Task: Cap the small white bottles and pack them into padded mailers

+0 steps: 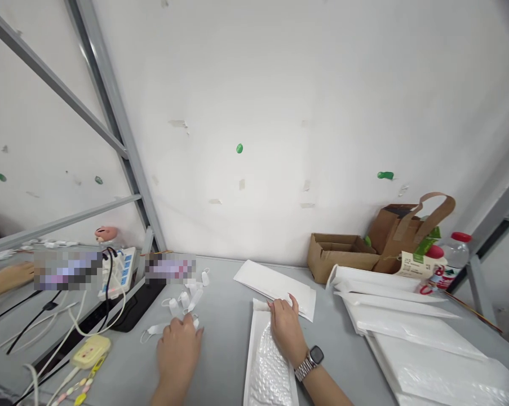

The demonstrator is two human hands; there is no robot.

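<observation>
My left hand (178,349) is over the table with its fingers curled down on a small white piece with a thin loop (156,329); the fingertips are partly hidden. Several similar white looped pieces (173,307) lie just beyond it. A white padded bubble mailer (271,366) lies lengthwise in front of me, its bubbled surface showing. My right hand (287,327), with a watch on the wrist, rests on its upper right side, fingers bent at the top edge. Behind that hand another flat white mailer (275,285) lies slantwise.
Stacked white mailers (423,344) cover the right side. Behind them stand an open cardboard box (339,259), a brown paper bag (398,237) and a red-capped bottle (455,254). At left are a power strip (121,273), cables, a yellow case (91,351) and another person's hand (15,275).
</observation>
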